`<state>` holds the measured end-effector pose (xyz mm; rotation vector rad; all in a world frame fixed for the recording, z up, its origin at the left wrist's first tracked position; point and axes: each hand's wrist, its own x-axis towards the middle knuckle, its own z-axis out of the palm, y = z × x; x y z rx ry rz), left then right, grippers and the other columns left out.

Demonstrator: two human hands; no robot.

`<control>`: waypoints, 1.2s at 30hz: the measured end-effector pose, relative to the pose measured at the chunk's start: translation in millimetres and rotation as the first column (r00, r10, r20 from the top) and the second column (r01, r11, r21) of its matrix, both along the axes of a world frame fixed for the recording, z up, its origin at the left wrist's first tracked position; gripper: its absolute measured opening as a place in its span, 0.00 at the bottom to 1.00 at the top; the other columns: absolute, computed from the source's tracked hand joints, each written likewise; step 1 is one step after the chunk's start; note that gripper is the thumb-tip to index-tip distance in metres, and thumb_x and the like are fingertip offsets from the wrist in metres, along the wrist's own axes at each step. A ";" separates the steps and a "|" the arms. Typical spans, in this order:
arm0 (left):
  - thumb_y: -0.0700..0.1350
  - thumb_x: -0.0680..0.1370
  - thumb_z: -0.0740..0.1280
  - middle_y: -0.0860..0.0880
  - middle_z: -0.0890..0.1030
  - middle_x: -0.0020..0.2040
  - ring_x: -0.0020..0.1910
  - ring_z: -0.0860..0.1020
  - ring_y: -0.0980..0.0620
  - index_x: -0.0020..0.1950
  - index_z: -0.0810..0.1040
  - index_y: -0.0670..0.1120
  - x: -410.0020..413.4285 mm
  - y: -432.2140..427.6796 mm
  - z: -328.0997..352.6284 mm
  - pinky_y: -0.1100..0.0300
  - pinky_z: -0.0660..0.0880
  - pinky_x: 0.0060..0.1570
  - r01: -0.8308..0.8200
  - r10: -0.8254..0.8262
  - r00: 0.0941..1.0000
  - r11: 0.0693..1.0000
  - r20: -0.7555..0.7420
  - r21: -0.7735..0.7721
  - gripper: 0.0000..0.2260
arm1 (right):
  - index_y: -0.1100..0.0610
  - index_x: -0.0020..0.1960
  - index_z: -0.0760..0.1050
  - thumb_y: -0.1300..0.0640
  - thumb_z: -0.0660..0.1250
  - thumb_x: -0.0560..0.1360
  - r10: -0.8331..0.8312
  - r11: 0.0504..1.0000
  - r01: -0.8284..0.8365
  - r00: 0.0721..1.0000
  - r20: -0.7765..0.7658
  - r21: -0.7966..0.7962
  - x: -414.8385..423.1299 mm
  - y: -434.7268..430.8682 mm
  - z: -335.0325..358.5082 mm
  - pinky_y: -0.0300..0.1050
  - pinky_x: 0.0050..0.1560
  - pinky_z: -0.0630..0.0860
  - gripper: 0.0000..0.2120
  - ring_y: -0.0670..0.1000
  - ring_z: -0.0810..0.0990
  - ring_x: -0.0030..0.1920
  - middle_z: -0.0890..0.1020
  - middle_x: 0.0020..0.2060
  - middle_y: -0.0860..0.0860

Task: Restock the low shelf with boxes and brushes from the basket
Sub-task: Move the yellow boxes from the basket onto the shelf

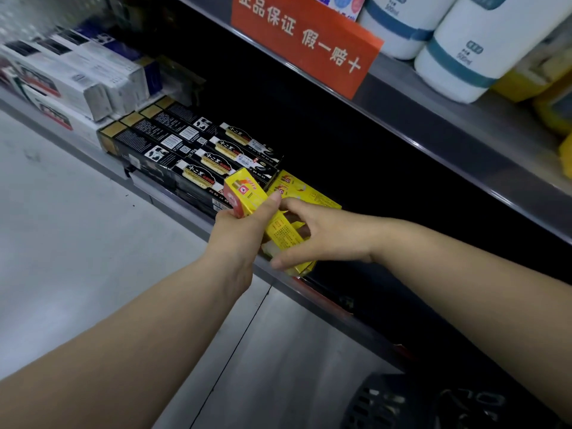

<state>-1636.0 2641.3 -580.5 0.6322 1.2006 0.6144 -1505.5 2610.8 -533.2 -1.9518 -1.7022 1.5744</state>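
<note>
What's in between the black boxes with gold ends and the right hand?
In the head view, a yellow cardboard box held in the left hand sits between the black cardboard boxes and the right hand.

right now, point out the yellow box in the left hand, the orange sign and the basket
yellow box (246, 193): head view, its raised end
orange sign (306, 41): head view, its printed face
basket (368, 402): head view, its slotted wall

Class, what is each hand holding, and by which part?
Left hand grips a yellow box near its red-marked end. Right hand lies over yellow boxes on the shelf; grip unclear.
</note>
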 end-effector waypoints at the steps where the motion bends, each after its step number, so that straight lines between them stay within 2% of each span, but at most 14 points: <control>1: 0.53 0.71 0.72 0.45 0.84 0.47 0.45 0.83 0.48 0.54 0.77 0.43 -0.4 -1.2 1.7 0.53 0.79 0.47 0.011 -0.012 1.000 1.000 0.010 0.015 0.18 | 0.47 0.73 0.56 0.46 0.75 0.66 -0.012 0.998 0.009 0.999 0.050 0.054 -2.3 -3.7 1.8 0.42 0.58 0.73 0.42 0.44 0.71 0.61 0.70 0.61 0.44; 3: 0.53 0.71 0.72 0.46 0.84 0.46 0.46 0.82 0.48 0.49 0.78 0.46 -0.8 -3.8 5.1 0.54 0.78 0.49 0.026 -0.028 0.999 0.998 0.028 0.057 0.13 | 0.49 0.70 0.58 0.48 0.74 0.68 -0.041 0.983 0.017 0.990 0.132 0.182 -1.4 -6.8 -0.1 0.43 0.55 0.75 0.37 0.47 0.73 0.59 0.72 0.60 0.47; 6: 0.52 0.72 0.72 0.48 0.81 0.50 0.50 0.80 0.50 0.54 0.75 0.45 -0.8 -5.8 8.0 0.58 0.76 0.51 0.107 -0.104 0.994 0.989 -0.033 0.107 0.16 | 0.55 0.67 0.61 0.56 0.70 0.73 -0.100 0.972 0.052 0.974 0.205 0.228 12.7 -5.9 -10.7 0.53 0.54 0.77 0.27 0.55 0.78 0.55 0.77 0.57 0.56; 9: 0.52 0.72 0.72 0.47 0.79 0.52 0.54 0.78 0.49 0.65 0.70 0.44 -2.3 -5.5 5.9 0.52 0.74 0.58 0.200 -0.189 0.975 0.975 -0.114 0.098 0.26 | 0.60 0.67 0.61 0.59 0.66 0.76 -0.252 0.939 0.138 0.900 0.355 0.315 40.1 1.2 -22.9 0.39 0.47 0.72 0.23 0.54 0.78 0.52 0.77 0.57 0.57; 12: 0.46 0.73 0.72 0.45 0.80 0.49 0.54 0.79 0.47 0.67 0.69 0.42 -3.3 -3.3 3.4 0.50 0.74 0.60 0.204 -0.196 0.974 0.977 -0.110 0.060 0.25 | 0.62 0.68 0.60 0.58 0.63 0.78 -0.415 0.885 0.220 0.770 0.484 0.410 70.4 17.1 -33.9 0.43 0.47 0.70 0.22 0.58 0.77 0.54 0.75 0.59 0.59; 14: 0.43 0.74 0.71 0.45 0.80 0.48 0.51 0.79 0.47 0.65 0.71 0.41 -2.8 -2.2 2.1 0.53 0.76 0.55 0.191 -0.188 0.978 0.981 -0.090 0.027 0.21 | 0.59 0.67 0.62 0.59 0.62 0.78 -0.482 0.860 0.287 0.731 0.484 0.422 87.6 32.3 -42.1 0.45 0.45 0.71 0.19 0.56 0.76 0.53 0.75 0.60 0.58; 17: 0.40 0.74 0.69 0.44 0.80 0.50 0.47 0.79 0.50 0.62 0.73 0.42 -1.6 -1.6 4.0 0.59 0.77 0.46 0.203 -0.202 0.977 0.979 -0.071 0.012 0.16 | 0.58 0.64 0.67 0.63 0.57 0.80 -0.600 0.781 0.426 0.714 0.360 0.456 101.3 53.2 -58.9 0.34 0.35 0.66 0.13 0.52 0.72 0.51 0.72 0.61 0.58; 19: 0.40 0.75 0.69 0.44 0.79 0.51 0.45 0.79 0.51 0.55 0.75 0.44 -0.7 -2.8 6.2 0.61 0.76 0.43 0.215 -0.214 0.975 0.976 -0.056 0.014 0.10 | 0.58 0.66 0.67 0.63 0.55 0.80 -0.566 0.812 0.409 0.729 0.385 0.417 100.9 62.3 -73.7 0.37 0.42 0.66 0.15 0.55 0.72 0.56 0.69 0.64 0.60; 22: 0.39 0.75 0.68 0.45 0.80 0.50 0.42 0.79 0.52 0.46 0.75 0.46 2.5 -4.6 9.6 0.62 0.76 0.43 0.232 -0.231 0.972 0.973 -0.031 0.014 0.04 | 0.57 0.73 0.61 0.64 0.54 0.81 -0.393 0.915 0.280 0.787 0.477 0.292 95.2 70.2 -93.8 0.42 0.55 0.68 0.21 0.59 0.71 0.64 0.68 0.67 0.61; 24: 0.39 0.75 0.68 0.45 0.80 0.50 0.42 0.78 0.52 0.46 0.76 0.46 4.0 -6.1 11.0 0.62 0.76 0.43 0.243 -0.242 0.970 0.970 -0.025 0.020 0.03 | 0.52 0.77 0.53 0.63 0.53 0.81 -0.303 0.952 0.223 0.782 0.545 0.210 94.5 73.8 -104.6 0.47 0.64 0.68 0.26 0.60 0.68 0.67 0.64 0.71 0.59; 29: 0.38 0.77 0.64 0.49 0.81 0.44 0.41 0.77 0.53 0.51 0.76 0.43 6.0 -9.4 21.1 0.62 0.75 0.44 0.243 -0.242 0.970 0.968 -0.022 0.068 0.04 | 0.50 0.77 0.38 0.54 0.54 0.81 -0.138 0.986 0.168 0.733 0.666 0.019 92.2 69.6 -99.6 0.54 0.72 0.60 0.31 0.61 0.59 0.73 0.54 0.76 0.57; 32: 0.39 0.77 0.64 0.48 0.79 0.43 0.40 0.76 0.53 0.47 0.76 0.45 8.7 -15.9 33.8 0.59 0.75 0.46 0.290 -0.280 0.956 0.945 -0.084 0.151 0.02 | 0.57 0.77 0.42 0.51 0.59 0.80 -0.133 0.990 0.125 0.725 0.676 0.061 77.4 59.5 -71.2 0.52 0.74 0.56 0.35 0.60 0.54 0.75 0.52 0.76 0.58; 34: 0.40 0.76 0.65 0.48 0.78 0.43 0.41 0.76 0.53 0.47 0.76 0.46 11.5 -23.4 42.3 0.57 0.75 0.48 0.347 -0.319 0.936 0.906 -0.151 0.240 0.02 | 0.59 0.76 0.51 0.51 0.62 0.78 -0.134 0.989 0.065 0.764 0.630 0.132 60.3 43.7 -41.8 0.45 0.68 0.63 0.33 0.59 0.62 0.72 0.59 0.74 0.60; 36: 0.40 0.76 0.65 0.49 0.77 0.41 0.40 0.75 0.54 0.49 0.77 0.45 15.7 -33.7 51.9 0.62 0.73 0.42 0.406 -0.368 0.914 0.850 -0.172 0.335 0.03 | 0.58 0.74 0.57 0.50 0.64 0.77 -0.131 0.982 0.023 0.803 0.582 0.188 45.9 16.3 -9.0 0.43 0.61 0.68 0.30 0.56 0.70 0.65 0.67 0.69 0.59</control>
